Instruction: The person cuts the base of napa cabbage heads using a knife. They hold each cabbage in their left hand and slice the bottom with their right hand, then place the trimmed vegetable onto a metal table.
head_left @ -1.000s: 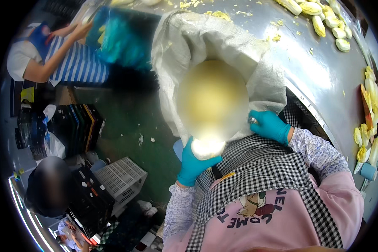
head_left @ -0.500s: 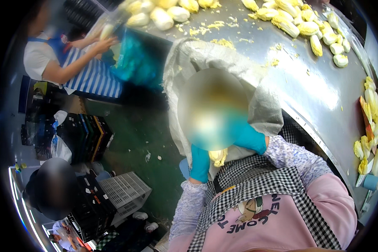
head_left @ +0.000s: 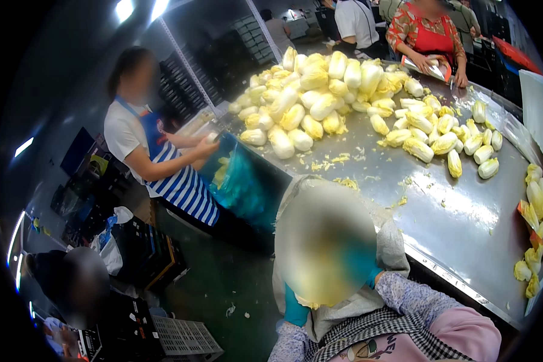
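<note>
The left hand (head_left: pixel 295 309) and right hand (head_left: pixel 363 269) flank a yellowish, cabbage-like piece (head_left: pixel 311 302) over the pale sack (head_left: pixel 398 246) (blur hides the fingers; I cannot tell their state). This looks like leaf-trimming; the next move probably calls for steady support.

Green floor (head_left: pixel 214 298) stretches below | steel table (head_left: pixel 495 211) gleams on the right | lamps (head_left: pixel 125 9) blaze overhead | pale post (head_left: pixel 189 66) slants behind

Teal-gloved hands (head_left: pixel 295 311), whitish sack (head_left: pixel 394 243), yellow-white cabbages (head_left: pixel 321 105), black-white checked apron (head_left: pixel 395 323)
</note>
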`<action>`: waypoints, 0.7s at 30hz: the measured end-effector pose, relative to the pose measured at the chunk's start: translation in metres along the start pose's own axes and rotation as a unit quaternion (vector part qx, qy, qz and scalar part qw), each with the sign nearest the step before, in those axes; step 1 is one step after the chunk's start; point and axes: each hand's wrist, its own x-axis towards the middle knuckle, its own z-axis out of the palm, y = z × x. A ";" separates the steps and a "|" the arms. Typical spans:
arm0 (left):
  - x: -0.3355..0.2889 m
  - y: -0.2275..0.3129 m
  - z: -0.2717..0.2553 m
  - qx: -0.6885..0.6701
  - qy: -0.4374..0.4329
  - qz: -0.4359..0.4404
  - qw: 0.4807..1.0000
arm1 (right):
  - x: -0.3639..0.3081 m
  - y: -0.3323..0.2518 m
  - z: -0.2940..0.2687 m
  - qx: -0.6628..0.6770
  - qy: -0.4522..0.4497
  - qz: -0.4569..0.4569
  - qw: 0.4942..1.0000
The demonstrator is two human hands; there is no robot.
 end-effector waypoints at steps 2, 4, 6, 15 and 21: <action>-0.005 0.005 -0.002 0.008 -0.070 -0.077 0.995 | -0.006 -0.052 -0.006 0.151 -0.046 0.060 0.986; -0.005 -0.001 0.027 0.061 -0.029 -0.107 0.992 | -0.001 -0.072 -0.019 0.263 -0.233 0.204 0.914; -0.001 -0.010 0.024 0.053 0.000 -0.127 0.990 | -0.006 -0.101 -0.027 0.337 -0.225 0.244 0.881; -0.003 -0.020 0.035 0.275 0.032 0.131 0.952 | 0.000 -0.090 -0.010 0.333 -0.050 0.172 0.926; -0.010 -0.016 0.029 0.207 0.083 0.152 0.963 | 0.024 -0.031 0.009 0.278 -0.001 0.229 0.933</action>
